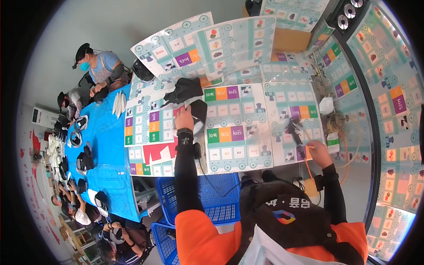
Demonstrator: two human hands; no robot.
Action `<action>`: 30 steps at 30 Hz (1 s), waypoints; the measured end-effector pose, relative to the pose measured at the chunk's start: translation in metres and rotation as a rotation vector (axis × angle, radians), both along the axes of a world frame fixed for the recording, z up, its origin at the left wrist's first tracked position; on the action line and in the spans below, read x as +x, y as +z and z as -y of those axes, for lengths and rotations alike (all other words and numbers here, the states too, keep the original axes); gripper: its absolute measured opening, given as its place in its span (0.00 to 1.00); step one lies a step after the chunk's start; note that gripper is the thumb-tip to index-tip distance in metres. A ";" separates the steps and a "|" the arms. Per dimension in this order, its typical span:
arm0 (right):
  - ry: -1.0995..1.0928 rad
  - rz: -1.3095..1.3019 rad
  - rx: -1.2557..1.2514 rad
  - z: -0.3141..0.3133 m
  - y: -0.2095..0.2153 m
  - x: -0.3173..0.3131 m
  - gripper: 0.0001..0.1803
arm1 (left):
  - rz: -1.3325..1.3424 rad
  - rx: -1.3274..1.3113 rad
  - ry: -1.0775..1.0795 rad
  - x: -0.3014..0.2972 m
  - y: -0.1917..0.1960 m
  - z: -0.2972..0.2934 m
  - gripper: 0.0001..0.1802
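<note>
My left hand [184, 118] is closed on the near side of a black, cap-like fabric piece [199, 110], which shows a pale grey patch beside my fingers. Just behind it lies another crumpled black fabric piece [184, 91]. My right hand [321, 153] is at the right edge of the table, fingers pinched by a small yellow bit that I cannot make out. Close to those fingers, a black gun-shaped tool [295, 134] lies on the table, an orange hose [310, 171] running down near its handle. Printed boards [238, 119] cover the tabletop.
Upright printed boards [238, 44] line the table's back. Red-and-white sheet [160, 152] lies front left. Blue crates [221, 198] stand below. Co-workers [104, 66] work along a blue-covered table [110, 176] at left. A cable [212, 183] hangs at the front edge.
</note>
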State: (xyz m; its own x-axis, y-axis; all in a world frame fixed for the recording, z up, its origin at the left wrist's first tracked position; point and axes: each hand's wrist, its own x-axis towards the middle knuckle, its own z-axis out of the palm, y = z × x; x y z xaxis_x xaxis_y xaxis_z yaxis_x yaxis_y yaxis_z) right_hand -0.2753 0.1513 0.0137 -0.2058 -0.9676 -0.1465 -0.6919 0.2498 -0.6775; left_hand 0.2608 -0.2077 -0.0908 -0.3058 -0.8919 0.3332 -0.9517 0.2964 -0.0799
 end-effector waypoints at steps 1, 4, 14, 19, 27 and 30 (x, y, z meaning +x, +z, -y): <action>-0.022 0.093 0.011 0.004 0.006 0.008 0.13 | -0.015 0.150 0.064 -0.026 0.029 -0.013 0.21; 0.140 0.224 0.000 0.046 0.037 0.058 0.20 | -0.120 0.271 0.083 -0.052 0.084 -0.082 0.26; 0.524 0.260 -0.144 0.134 -0.068 0.175 0.15 | -0.774 0.615 0.128 -0.114 0.014 -0.256 0.28; 0.445 0.407 -0.148 0.128 -0.123 0.184 0.11 | -1.263 0.628 0.301 -0.100 -0.002 -0.300 0.16; 0.383 0.443 0.004 0.124 -0.122 0.154 0.08 | -1.406 0.418 0.284 -0.135 -0.032 -0.311 0.10; 0.385 0.460 -0.028 0.130 -0.122 0.152 0.08 | -1.430 0.437 0.257 -0.135 -0.034 -0.303 0.12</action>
